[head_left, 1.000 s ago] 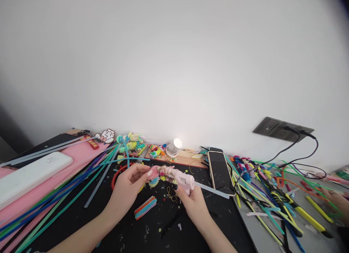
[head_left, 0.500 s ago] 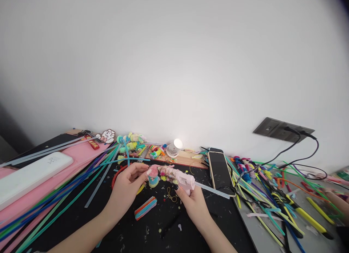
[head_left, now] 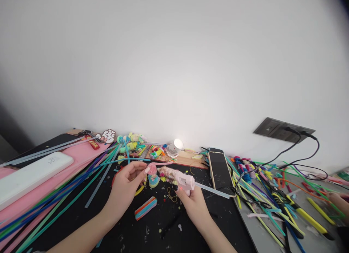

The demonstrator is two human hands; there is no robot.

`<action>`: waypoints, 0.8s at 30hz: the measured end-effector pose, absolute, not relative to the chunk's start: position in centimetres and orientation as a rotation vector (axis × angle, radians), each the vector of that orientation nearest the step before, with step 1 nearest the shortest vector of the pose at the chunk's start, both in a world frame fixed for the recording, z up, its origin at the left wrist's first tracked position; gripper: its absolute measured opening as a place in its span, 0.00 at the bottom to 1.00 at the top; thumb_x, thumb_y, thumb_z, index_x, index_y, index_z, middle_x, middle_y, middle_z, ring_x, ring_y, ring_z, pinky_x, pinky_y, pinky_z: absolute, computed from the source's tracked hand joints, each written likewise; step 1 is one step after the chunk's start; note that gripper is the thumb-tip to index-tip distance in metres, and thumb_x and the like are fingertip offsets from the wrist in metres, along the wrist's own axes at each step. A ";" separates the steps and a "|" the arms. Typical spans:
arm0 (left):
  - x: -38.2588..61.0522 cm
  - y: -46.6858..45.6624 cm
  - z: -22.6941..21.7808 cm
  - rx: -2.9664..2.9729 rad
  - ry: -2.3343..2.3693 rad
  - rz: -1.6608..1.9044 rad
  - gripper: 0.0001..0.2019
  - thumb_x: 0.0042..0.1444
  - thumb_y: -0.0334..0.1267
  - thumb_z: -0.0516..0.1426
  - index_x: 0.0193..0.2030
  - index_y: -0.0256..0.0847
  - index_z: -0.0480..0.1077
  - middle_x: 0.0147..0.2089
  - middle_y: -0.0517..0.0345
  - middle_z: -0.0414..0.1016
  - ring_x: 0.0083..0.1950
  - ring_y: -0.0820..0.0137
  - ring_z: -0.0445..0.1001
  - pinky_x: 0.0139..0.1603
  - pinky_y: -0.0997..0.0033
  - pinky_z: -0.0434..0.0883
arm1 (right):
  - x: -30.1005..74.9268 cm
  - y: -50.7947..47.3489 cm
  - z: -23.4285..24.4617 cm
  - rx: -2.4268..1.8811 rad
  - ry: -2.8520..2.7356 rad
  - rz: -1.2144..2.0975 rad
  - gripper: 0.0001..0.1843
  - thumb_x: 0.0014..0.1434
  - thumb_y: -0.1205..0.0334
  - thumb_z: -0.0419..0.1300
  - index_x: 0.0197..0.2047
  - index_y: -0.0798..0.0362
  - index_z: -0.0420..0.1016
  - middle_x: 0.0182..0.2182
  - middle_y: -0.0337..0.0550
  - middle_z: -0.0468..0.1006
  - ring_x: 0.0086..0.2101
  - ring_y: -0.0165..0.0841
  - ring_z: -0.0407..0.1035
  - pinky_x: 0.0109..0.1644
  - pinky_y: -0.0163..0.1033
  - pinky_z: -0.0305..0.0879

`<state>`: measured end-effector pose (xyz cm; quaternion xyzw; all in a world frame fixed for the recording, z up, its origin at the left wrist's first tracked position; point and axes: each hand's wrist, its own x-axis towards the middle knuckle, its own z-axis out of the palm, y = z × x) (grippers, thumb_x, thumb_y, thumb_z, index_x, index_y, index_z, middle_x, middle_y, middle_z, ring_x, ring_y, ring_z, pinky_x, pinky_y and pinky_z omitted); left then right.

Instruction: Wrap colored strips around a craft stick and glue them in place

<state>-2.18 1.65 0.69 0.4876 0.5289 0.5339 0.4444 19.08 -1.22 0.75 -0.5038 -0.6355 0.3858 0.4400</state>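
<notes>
My left hand [head_left: 127, 184] pinches a pink fuzzy coil [head_left: 152, 169], which looks wound from pipe cleaner, with a pink strand trailing to the right. In my right hand [head_left: 192, 200] is a pale pink glue gun [head_left: 185, 181], its grip held in closed fingers. A translucent glue stick [head_left: 212, 190] sticks out of its rear end. The gun's nozzle, crusted with bits of coloured fuzz, points left at the coil with a small gap between them. Just below the coil stands a blue and yellow fuzzy roll [head_left: 153, 181] on the black mat.
A striped bundle of short pipe cleaners [head_left: 145, 208] lies in front. Behind are a lit white cup-shaped lamp [head_left: 175, 148] and a phone [head_left: 221, 173]. Long pipe cleaners [head_left: 81, 184] spread leftward beside a white case [head_left: 35, 176]. Yellow-handled pliers [head_left: 308, 216] lie right, near another person's hand [head_left: 339, 202].
My left hand has shifted slightly left with the pink coil, opening a gap from the nozzle. A red glow now shows on the glue gun. My right hand stays nearly still.
</notes>
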 end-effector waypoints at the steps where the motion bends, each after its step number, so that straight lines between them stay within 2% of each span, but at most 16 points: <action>1: -2.2 1.6 0.7 1.211 1.313 1.326 0.15 0.50 0.50 0.63 0.37 0.41 0.72 0.33 0.58 0.77 0.33 0.66 0.74 0.31 0.71 0.72 | 19.1 -1.2 0.7 -1.253 -1.579 0.957 0.23 0.60 0.53 0.60 0.55 0.55 0.76 0.51 0.51 0.79 0.53 0.48 0.72 0.59 0.52 0.65; 12: -2.2 1.5 0.8 1.196 1.329 1.361 0.15 0.50 0.50 0.62 0.38 0.41 0.73 0.34 0.57 0.77 0.30 0.67 0.73 0.31 0.70 0.72 | 19.2 -1.4 0.2 -1.237 -1.606 0.922 0.23 0.61 0.51 0.59 0.55 0.53 0.76 0.52 0.49 0.79 0.52 0.49 0.72 0.58 0.52 0.66; 16: -2.3 1.6 0.9 1.177 1.332 1.368 0.15 0.50 0.49 0.62 0.37 0.42 0.72 0.33 0.58 0.76 0.29 0.68 0.72 0.29 0.71 0.72 | 19.2 -1.4 0.4 -1.301 -1.608 0.953 0.23 0.60 0.50 0.59 0.51 0.56 0.79 0.45 0.51 0.82 0.48 0.51 0.74 0.55 0.54 0.69; 20: -2.2 1.7 0.9 1.183 1.312 1.356 0.14 0.50 0.49 0.63 0.37 0.42 0.73 0.33 0.58 0.76 0.30 0.68 0.72 0.30 0.72 0.71 | 19.2 -1.4 0.5 -1.265 -1.591 0.930 0.23 0.60 0.53 0.59 0.55 0.55 0.77 0.50 0.50 0.80 0.52 0.49 0.72 0.58 0.52 0.66; 24: -2.2 1.7 0.7 1.217 1.292 1.336 0.14 0.49 0.49 0.63 0.36 0.42 0.73 0.32 0.59 0.76 0.30 0.68 0.72 0.30 0.71 0.70 | 19.2 -1.4 0.7 -1.251 -1.588 0.932 0.22 0.59 0.54 0.60 0.54 0.54 0.77 0.51 0.48 0.79 0.53 0.48 0.71 0.59 0.52 0.65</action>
